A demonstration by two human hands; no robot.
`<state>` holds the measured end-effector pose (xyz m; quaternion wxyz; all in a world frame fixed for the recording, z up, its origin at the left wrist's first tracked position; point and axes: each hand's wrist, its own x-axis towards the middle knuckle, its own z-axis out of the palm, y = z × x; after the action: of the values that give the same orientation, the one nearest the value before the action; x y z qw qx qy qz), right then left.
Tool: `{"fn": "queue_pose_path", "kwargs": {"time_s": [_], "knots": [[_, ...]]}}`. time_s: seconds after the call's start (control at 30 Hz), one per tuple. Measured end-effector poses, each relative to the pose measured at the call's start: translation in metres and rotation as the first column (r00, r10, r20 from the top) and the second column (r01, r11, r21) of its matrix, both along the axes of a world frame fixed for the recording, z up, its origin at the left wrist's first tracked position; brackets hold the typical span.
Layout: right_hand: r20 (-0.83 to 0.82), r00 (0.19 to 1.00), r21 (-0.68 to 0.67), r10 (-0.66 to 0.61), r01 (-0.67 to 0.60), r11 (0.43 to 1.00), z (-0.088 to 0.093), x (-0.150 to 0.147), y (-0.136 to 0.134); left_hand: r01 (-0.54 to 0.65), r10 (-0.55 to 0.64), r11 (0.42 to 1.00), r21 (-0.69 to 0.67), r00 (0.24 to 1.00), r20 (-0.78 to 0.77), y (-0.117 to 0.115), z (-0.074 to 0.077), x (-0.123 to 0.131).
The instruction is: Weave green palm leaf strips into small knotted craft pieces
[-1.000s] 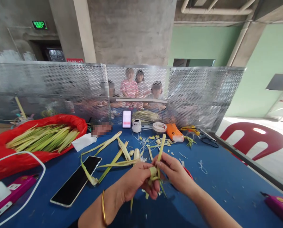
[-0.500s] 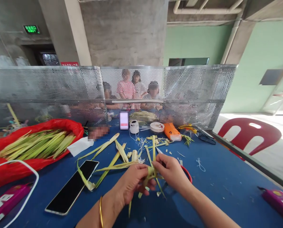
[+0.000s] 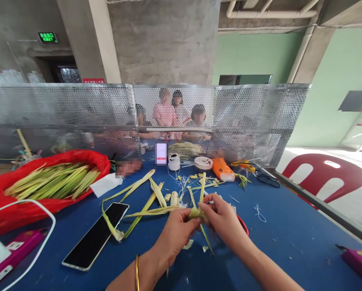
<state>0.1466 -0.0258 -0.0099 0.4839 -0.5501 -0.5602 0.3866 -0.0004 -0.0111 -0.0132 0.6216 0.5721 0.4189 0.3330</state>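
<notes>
A folded pale green leaf strip, like corn husk (image 3: 194, 213), is pinched between both hands above the table. My left hand (image 3: 176, 230), below a gold bangle, closes on its folded part with thumb and fingers. My right hand (image 3: 220, 214) pinches the same piece at its right side, where a flat end (image 3: 203, 186) sticks up. The right hand partly hides a red handle loop (image 3: 245, 227), probably of scissors. More pale leaf strips (image 3: 156, 198) lie left of the hands, and scraps and white thread (image 3: 185, 186) lie just beyond them.
A red bag of leaves (image 3: 103, 161) stands at left, near a black phone (image 3: 96, 238) and purple power strip (image 3: 13, 258). Behind are a thread cone (image 3: 174, 162), tape roll (image 3: 203, 162), orange packet (image 3: 222, 169) and perforated metal screen (image 3: 250, 121), with people beyond.
My left thumb and fingers have closed further over the folded leaf, and my right fingers have shifted on it. The whole view has moved slightly.
</notes>
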Motion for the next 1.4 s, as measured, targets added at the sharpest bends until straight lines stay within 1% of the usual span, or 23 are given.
{"fn": "queue_pose_path", "kwargs": {"time_s": [0.07, 0.1, 0.13, 0.2, 0.23, 0.27, 0.3, 0.33, 0.37, 0.4, 0.43, 0.5, 0.53, 0.57, 0.63, 0.7, 0.73, 0.8, 0.9, 1.0, 1.2, 1.27, 1.4], "knots": [[-0.127, 0.979, -0.079, 0.158, -0.169, 0.982, 0.014, 0.008, -0.007, -0.006, 0.007, 0.999, -0.043, 0.999, 0.036, 0.003, 0.005, -0.005], [-0.179, 0.952, -0.109, 0.250, -0.272, 0.956, 0.021, 0.013, -0.011, -0.008, 0.013, 0.997, -0.074, 0.998, 0.062, 0.004, 0.008, -0.007], [-0.231, 0.915, -0.156, 0.331, -0.371, 0.916, 0.027, 0.017, -0.014, -0.016, 0.024, 0.994, -0.107, 0.997, 0.080, 0.006, 0.011, -0.010], [-0.294, 0.860, -0.156, 0.416, -0.473, 0.867, 0.035, 0.025, -0.019, -0.029, 0.042, 0.987, -0.158, 0.996, 0.080, 0.008, 0.016, -0.015], [-0.292, 0.848, -0.136, 0.443, -0.495, 0.858, 0.036, 0.028, -0.019, -0.038, 0.050, 0.985, -0.166, 0.996, 0.070, 0.008, 0.018, -0.016], [-0.262, 0.852, -0.102, 0.453, -0.491, 0.865, 0.036, 0.029, -0.019, -0.045, 0.055, 0.986, -0.162, 0.997, 0.058, 0.008, 0.019, -0.017], [-0.206, 0.873, -0.059, 0.441, -0.461, 0.885, 0.035, 0.029, -0.017, -0.053, 0.061, 0.987, -0.150, 0.997, 0.048, 0.008, 0.020, -0.018], [-0.131, 0.905, -0.006, 0.405, -0.409, 0.913, 0.032, 0.028, -0.015, -0.056, 0.062, 0.989, -0.133, 0.997, 0.043, 0.007, 0.021, -0.018], [-0.047, 0.939, 0.072, 0.341, -0.337, 0.939, 0.030, 0.026, -0.014, -0.054, 0.059, 0.992, -0.118, 0.997, 0.044, 0.007, 0.021, -0.017], [0.027, 0.966, 0.172, 0.259, -0.259, 0.950, 0.027, 0.024, -0.012, -0.047, 0.053, 0.993, -0.111, 0.997, 0.050, 0.006, 0.021, -0.017], [0.079, 0.982, 0.280, 0.174, -0.189, 0.941, 0.025, 0.022, -0.011, -0.035, 0.042, 0.993, -0.111, 0.997, 0.062, 0.006, 0.021, -0.016], [0.096, 0.994, 0.451, 0.052, -0.090, 0.888, 0.022, 0.018, -0.011, -0.004, 0.016, 0.992, -0.128, 0.996, 0.090, 0.005, 0.021, -0.015], [0.067, 0.998, 0.492, 0.016, -0.047, 0.869, 0.021, 0.017, -0.012, 0.012, 0.001, 0.991, -0.136, 0.995, 0.100, 0.005, 0.020, -0.014], [0.020, 1.000, 0.502, -0.009, -0.002, 0.865, 0.021, 0.016, -0.013, 0.028, -0.013, 0.989, -0.143, 0.994, 0.106, 0.004, 0.020, -0.013], [-0.082, 0.996, 0.458, -0.036, 0.070, 0.886, 0.021, 0.015, -0.015, 0.037, -0.021, 0.987, -0.154, 0.994, 0.104, 0.004, 0.021, -0.012], [-0.121, 0.991, 0.399, -0.055, 0.099, 0.912, 0.023, 0.016, -0.016, -0.003, 0.016, 0.988, -0.152, 0.996, 0.085, 0.004, 0.021, -0.010], [-0.088, 0.994, 0.376, -0.060, 0.089, 0.922, 0.024, 0.016, -0.016, -0.035, 0.046, 0.989, -0.146, 0.996, 0.073, 0.004, 0.021, -0.010], [0.073, 0.996, 0.328, -0.059, 0.032, 0.944, 0.027, 0.018, -0.015, -0.095, 0.102, 0.988, -0.118, 0.993, 0.055, 0.005, 0.020, -0.009], [0.327, 0.945, 0.249, -0.034, -0.052, 0.967, 0.029, 0.022, -0.013, -0.138, 0.141, 0.989, -0.048, 0.989, 0.052, 0.008, 0.018, -0.009], [0.416, 0.909, 0.219, -0.032, -0.066, 0.974, 0.028, 0.022, -0.013, -0.148, 0.148, 0.989, 0.017, 0.989, 0.026, 0.010, 0.015, -0.010], [0.433, 0.901, 0.196, 0.011, -0.106, 0.975, 0.025, 0.021, -0.012, -0.162, 0.164, 0.984, 0.075, 0.986, -0.022, 0.011, 0.012, -0.011], [0.406, 0.913, 0.191, 0.027, -0.114, 0.975, 0.026, 0.022, -0.011, -0.153, 0.155, 0.985, 0.085, 0.987, -0.027, 0.011, 0.012, -0.011], [0.331, 0.936, 0.141, 0.117, -0.172, 0.975, 0.025, 0.025, -0.010, -0.155, 0.158, 0.984, 0.087, 0.987, -0.031, 0.011, 0.012, -0.011]]}}
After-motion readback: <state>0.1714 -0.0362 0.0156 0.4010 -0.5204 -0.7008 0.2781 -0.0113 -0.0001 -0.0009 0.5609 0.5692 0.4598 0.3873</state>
